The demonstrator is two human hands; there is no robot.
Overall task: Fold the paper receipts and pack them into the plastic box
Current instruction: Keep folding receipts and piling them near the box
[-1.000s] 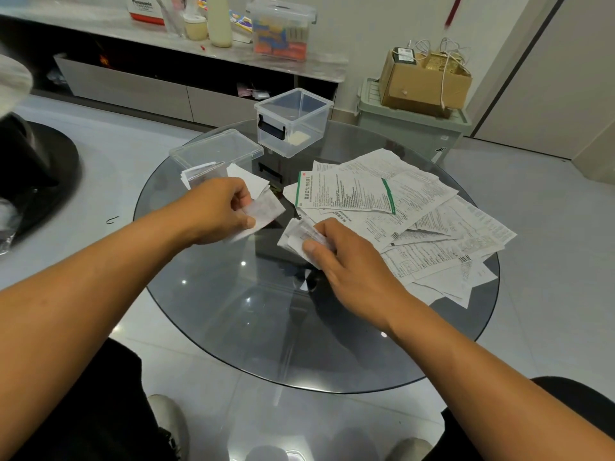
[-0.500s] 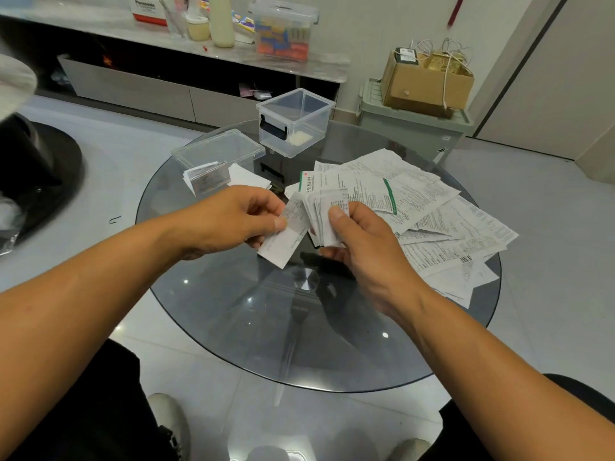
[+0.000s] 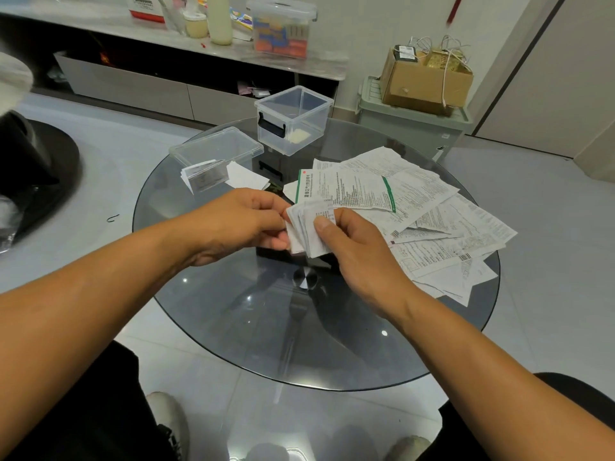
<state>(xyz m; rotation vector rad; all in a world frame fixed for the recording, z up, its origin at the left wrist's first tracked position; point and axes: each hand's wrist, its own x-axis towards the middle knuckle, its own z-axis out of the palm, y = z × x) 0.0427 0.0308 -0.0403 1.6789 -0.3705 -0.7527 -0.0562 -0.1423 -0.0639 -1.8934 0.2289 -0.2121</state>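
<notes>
Above the middle of the round glass table, both hands hold a small stack of folded receipts. My right hand grips the stack with its thumb pressed on top. My left hand pinches the stack's left edge. A spread of unfolded receipts covers the table's right side. The clear plastic box stands open at the far edge, something pale lying on its bottom. Its clear lid lies to the left, with more folded receipts in front of it.
A green bin with a cardboard box on top stands behind the table. A long low cabinet carrying bottles and a lidded container runs along the far wall. A black chair base is on the floor at left.
My left hand brought its folded receipt over to the right hand's stack. Both hands now hold the papers together as one bundle, raised above the table's middle.
</notes>
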